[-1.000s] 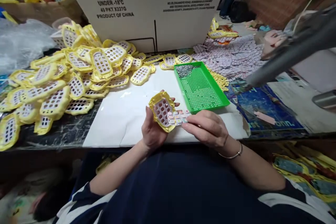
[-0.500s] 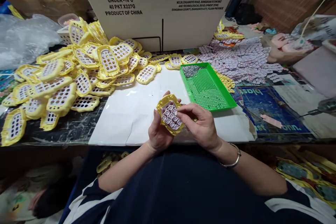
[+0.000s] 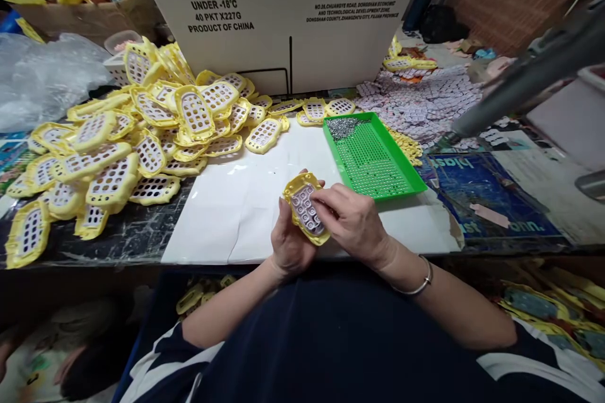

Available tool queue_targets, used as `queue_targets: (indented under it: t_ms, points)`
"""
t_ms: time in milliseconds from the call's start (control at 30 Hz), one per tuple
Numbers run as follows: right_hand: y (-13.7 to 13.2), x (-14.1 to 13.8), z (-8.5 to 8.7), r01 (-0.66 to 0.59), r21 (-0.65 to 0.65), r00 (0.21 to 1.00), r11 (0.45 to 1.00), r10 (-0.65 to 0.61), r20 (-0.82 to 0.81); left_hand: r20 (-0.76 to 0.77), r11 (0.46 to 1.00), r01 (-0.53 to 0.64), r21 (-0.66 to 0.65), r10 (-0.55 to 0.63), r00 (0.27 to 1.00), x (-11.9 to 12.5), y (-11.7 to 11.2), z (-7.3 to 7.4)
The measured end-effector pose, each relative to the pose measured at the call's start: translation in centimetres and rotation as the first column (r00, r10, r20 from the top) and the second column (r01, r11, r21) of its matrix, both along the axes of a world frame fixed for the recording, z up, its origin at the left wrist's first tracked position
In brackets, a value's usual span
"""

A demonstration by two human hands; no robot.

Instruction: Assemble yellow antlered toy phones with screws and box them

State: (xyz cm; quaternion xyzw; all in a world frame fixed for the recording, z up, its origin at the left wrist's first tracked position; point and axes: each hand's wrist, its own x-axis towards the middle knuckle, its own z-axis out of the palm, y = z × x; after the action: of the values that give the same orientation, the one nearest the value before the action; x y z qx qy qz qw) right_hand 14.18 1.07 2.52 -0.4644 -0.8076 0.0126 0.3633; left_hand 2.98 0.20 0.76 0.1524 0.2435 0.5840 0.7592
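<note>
My left hand (image 3: pixel 289 240) grips a yellow plastic shell (image 3: pixel 305 208) with a grid of holes, held above the near edge of a white sheet (image 3: pixel 236 201). A white rubber keypad sits inside the shell. My right hand (image 3: pixel 352 220) lies over the shell's right side, fingertips pressing on the keypad. Just behind my hands stands a green tray (image 3: pixel 373 164) with small metal screws heaped in its far corner.
A big heap of yellow shells (image 3: pixel 137 132) covers the table's left. A cardboard box (image 3: pixel 283 12) stands behind. Loose white keypads (image 3: pixel 425 104) spread at the right. A grey bar-shaped tool (image 3: pixel 529 79) crosses the upper right. A clear plastic bag (image 3: pixel 42 75) lies far left.
My right hand brought the keypad from beside the shell onto it and now presses it in. The grey bar-shaped tool, out of view half a second ago, is back at the right.
</note>
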Motion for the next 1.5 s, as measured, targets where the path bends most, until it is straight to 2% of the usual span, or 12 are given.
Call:
queue_targets:
  t_ms: [133, 300, 567, 667, 767, 800, 867, 933, 1000, 1233, 1367, 1500]
  points:
    - [0.0, -0.1, 0.0, 0.046, 0.05, 0.975, 0.998, -0.056, 0.217, 0.062, 0.996, 0.012, -0.086, -0.006, 0.998, 0.0, 0.3, -0.1]
    - [-0.1, -0.3, 0.1, 0.136, 0.082, 0.935, 0.987, -0.155, 0.318, 0.101, 0.99, 0.007, -0.144, 0.007, 0.995, -0.1, 0.4, 0.0]
    - [0.1, 0.0, -0.4, 0.083, -0.091, 0.949, 0.992, -0.051, 0.31, 0.165, 0.967, 0.029, -0.251, 0.014, 0.986, -0.4, 0.6, 0.5]
    - [0.1, 0.4, -0.1, 0.019, -0.167, 0.99, 0.986, 0.005, 0.142, 0.161, 0.964, 0.024, -0.264, 0.019, 0.987, -0.5, 0.7, 0.7]
    - [0.1, 1.1, 0.7, -0.122, -0.331, 0.97, 0.936, 0.042, -0.239, 0.134, 0.966, 0.003, -0.258, 0.033, 0.99, -0.6, 0.9, 0.7]
    - [0.1, 1.4, 0.9, -0.199, -0.404, 0.922, 0.893, 0.031, -0.386, 0.127, 0.967, -0.003, -0.256, 0.037, 0.991, -0.7, 1.0, 0.7]
    - [0.2, 2.1, 1.3, -0.389, -0.513, 0.775, 0.766, -0.029, -0.631, 0.121, 0.967, -0.012, -0.256, 0.045, 0.992, -0.9, 1.2, 0.7]
    - [0.3, 2.7, 1.4, -0.54, -0.534, 0.634, 0.651, -0.103, -0.767, 0.118, 0.967, -0.014, -0.254, 0.045, 0.992, -1.1, 1.3, 0.6]
    - [0.3, 3.0, 1.2, -0.597, -0.521, 0.558, 0.61, -0.15, -0.816, 0.111, 0.972, -0.005, -0.235, 0.032, 0.993, -1.2, 1.4, 0.5]
    - [0.3, 2.4, 0.4, -0.564, -0.518, 0.515, 0.643, -0.216, -0.829, 0.098, 0.979, 0.019, -0.203, 0.001, 0.995, -1.0, 1.4, 0.5]
    - [0.2, 2.1, 0.5, -0.498, -0.528, 0.556, 0.688, -0.214, -0.803, 0.077, 0.971, -0.003, -0.237, 0.022, 0.997, -0.9, 1.4, 0.7]
    - [-0.1, 2.1, 0.4, -0.441, -0.485, 0.645, 0.755, -0.11, -0.757, 0.061, 0.969, -0.038, -0.242, 0.054, 0.997, -0.8, 1.6, 0.8]
